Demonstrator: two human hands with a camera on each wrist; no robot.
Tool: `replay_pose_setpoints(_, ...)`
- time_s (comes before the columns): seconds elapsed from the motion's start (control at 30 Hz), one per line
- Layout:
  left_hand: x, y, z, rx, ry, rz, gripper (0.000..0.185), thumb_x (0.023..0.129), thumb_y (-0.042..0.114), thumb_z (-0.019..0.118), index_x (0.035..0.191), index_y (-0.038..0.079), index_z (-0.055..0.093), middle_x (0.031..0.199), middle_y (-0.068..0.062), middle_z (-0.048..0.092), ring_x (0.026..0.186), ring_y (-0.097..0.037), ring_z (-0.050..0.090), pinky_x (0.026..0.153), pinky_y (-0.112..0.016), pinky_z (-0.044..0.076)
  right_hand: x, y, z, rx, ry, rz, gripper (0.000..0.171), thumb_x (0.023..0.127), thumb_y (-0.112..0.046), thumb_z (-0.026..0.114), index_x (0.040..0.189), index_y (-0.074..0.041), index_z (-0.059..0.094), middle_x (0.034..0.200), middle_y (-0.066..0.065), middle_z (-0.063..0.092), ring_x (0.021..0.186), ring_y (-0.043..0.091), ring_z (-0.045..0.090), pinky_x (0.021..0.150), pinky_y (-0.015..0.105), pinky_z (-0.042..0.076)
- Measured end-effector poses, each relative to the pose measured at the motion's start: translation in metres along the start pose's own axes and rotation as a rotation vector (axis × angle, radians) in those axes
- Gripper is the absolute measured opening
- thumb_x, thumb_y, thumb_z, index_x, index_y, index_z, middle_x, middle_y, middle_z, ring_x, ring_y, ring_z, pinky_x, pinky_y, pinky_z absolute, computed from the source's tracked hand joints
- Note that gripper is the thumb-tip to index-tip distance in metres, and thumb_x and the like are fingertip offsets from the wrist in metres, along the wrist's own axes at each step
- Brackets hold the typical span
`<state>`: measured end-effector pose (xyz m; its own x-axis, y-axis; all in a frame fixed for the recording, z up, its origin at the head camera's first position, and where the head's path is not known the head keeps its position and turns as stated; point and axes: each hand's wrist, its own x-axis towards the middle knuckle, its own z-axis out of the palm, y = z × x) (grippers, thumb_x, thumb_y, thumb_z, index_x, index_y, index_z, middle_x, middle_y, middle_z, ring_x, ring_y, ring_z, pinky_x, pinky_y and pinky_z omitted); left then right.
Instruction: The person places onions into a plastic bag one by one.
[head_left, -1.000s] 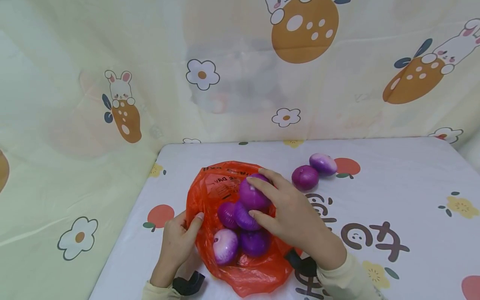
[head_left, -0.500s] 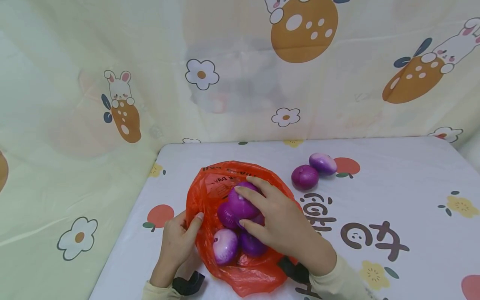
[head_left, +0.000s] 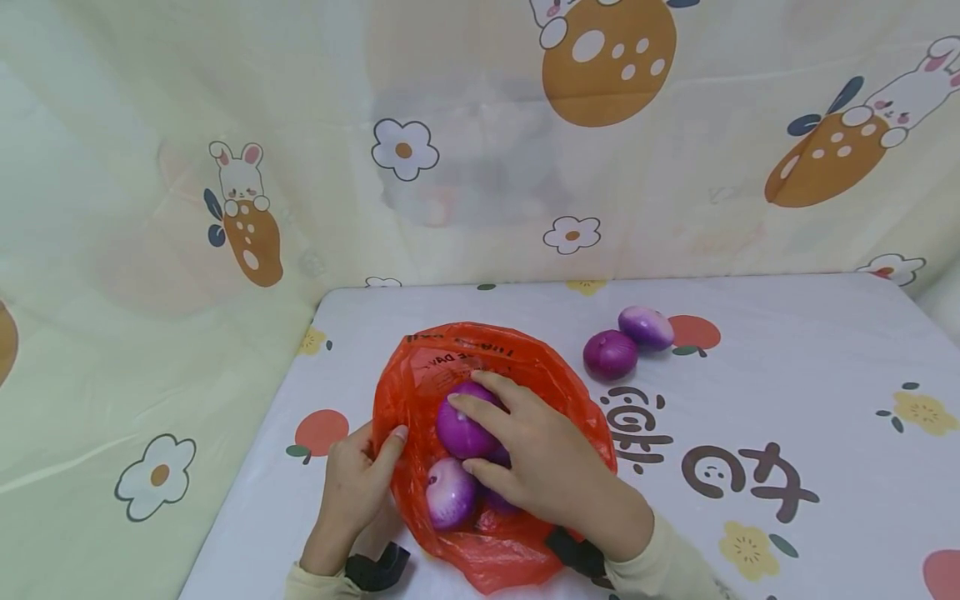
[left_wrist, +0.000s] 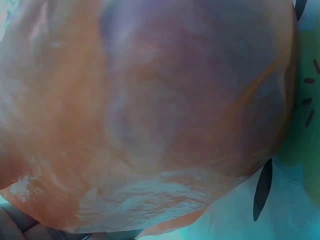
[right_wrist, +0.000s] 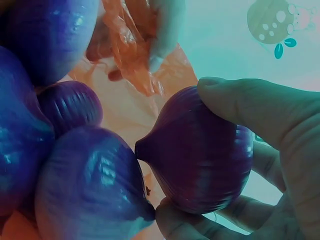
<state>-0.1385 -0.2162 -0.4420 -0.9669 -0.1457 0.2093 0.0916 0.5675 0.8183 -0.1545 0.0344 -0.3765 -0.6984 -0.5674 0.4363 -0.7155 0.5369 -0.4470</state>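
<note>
A red plastic bag (head_left: pixel 547 367) stands with its mouth wide on the table, several purple onions inside. My left hand (head_left: pixel 358 479) pinches the bag's left rim, thumb inside. Over the bag's mouth, my right hand (head_left: pixel 540 454) grips a purple onion (head_left: pixel 467 423) with thumb and fingers. In the right wrist view this held onion (right_wrist: pixel 200 155) has its pointed tip toward the other onions. A white-and-purple onion (head_left: pixel 452 493) lies in the bag, just below the held one. Others beneath are partly hidden by the right hand. The bag's wall (left_wrist: pixel 150 150) fills the left wrist view.
Beyond the bag to the right, a dark purple onion (head_left: pixel 611 356) and a paler onion (head_left: pixel 647 328) lie side by side on the printed white tablecloth (head_left: pixel 787 367). A patterned curtain (head_left: pixel 480 200) hangs behind the table and along its left side.
My right hand has moved left and a little down with the onion, from the bag's upper right to over its middle. The left hand has kept its place on the rim.
</note>
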Motion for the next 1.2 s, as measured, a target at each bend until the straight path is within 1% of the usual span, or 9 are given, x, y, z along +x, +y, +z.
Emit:
replay_pose_setpoints(0.13, 0.0, 0.0, 0.0, -0.001, 0.001, 0.008, 0.018, 0.101, 0.021, 0.067, 0.101, 0.006, 0.076, 0.078, 0.0, 0.074, 0.067, -0.013, 0.064, 0.061, -0.023, 0.057, 0.0, -0.001, 0.003, -0.012, -0.034, -0.003, 0.064, 0.085, -0.029, 0.087, 0.144, -0.021, 0.063, 0.153, 0.012, 0.053, 0.133, 0.029, 0.058, 0.1, 0.045, 0.056)
replay_pose_setpoints(0.37, 0.0, -0.001, 0.0, -0.006, 0.004, 0.004, 0.016, 0.101, 0.02, 0.068, 0.099, 0.006, 0.076, 0.076, 0.0, 0.073, 0.065, -0.014, 0.063, 0.06, -0.024, 0.057, 0.0, -0.003, 0.008, -0.022, -0.079, -0.014, 0.064, 0.084, -0.029, 0.089, 0.143, -0.022, 0.063, 0.15, 0.011, 0.054, 0.131, 0.029, 0.06, 0.1, 0.046, 0.056)
replay_pose_setpoints(0.67, 0.0, -0.001, 0.001, -0.003, 0.0, -0.005, 0.016, 0.101, 0.021, 0.067, 0.098, 0.007, 0.075, 0.074, 0.001, 0.071, 0.065, -0.015, 0.062, 0.059, -0.024, 0.057, 0.0, -0.003, 0.016, -0.047, -0.079, -0.04, 0.064, 0.081, -0.028, 0.091, 0.14, -0.023, 0.065, 0.149, 0.012, 0.056, 0.129, 0.031, 0.062, 0.101, 0.049, 0.055)
replay_pose_setpoints(0.93, 0.0, -0.002, 0.001, 0.001, 0.002, -0.001, 0.016, 0.1, 0.02, 0.068, 0.098, 0.006, 0.075, 0.073, 0.001, 0.071, 0.063, -0.014, 0.062, 0.058, -0.024, 0.057, 0.0, -0.003, 0.021, -0.096, -0.11, -0.046, 0.062, 0.083, -0.029, 0.09, 0.139, -0.024, 0.065, 0.15, 0.011, 0.056, 0.131, 0.03, 0.061, 0.105, 0.048, 0.052)
replay_pose_setpoints(1.07, 0.0, -0.002, 0.001, 0.003, 0.001, -0.004, 0.016, 0.1, 0.02, 0.068, 0.098, 0.006, 0.075, 0.072, 0.002, 0.07, 0.063, -0.015, 0.061, 0.058, -0.024, 0.057, 0.0, -0.003, 0.023, -0.107, -0.119, -0.058, 0.06, 0.084, -0.028, 0.089, 0.139, -0.022, 0.066, 0.151, 0.011, 0.055, 0.134, 0.031, 0.058, 0.108, 0.048, 0.05)
replay_pose_setpoints(1.2, 0.0, -0.003, 0.002, 0.01, 0.0, 0.001, 0.016, 0.1, 0.02, 0.068, 0.097, 0.007, 0.075, 0.068, 0.002, 0.066, 0.061, -0.015, 0.057, 0.053, -0.024, 0.053, -0.001, -0.002, 0.024, -0.107, -0.105, -0.073, 0.057, 0.085, -0.025, 0.087, 0.138, -0.02, 0.067, 0.149, 0.012, 0.056, 0.134, 0.032, 0.058, 0.11, 0.047, 0.049)
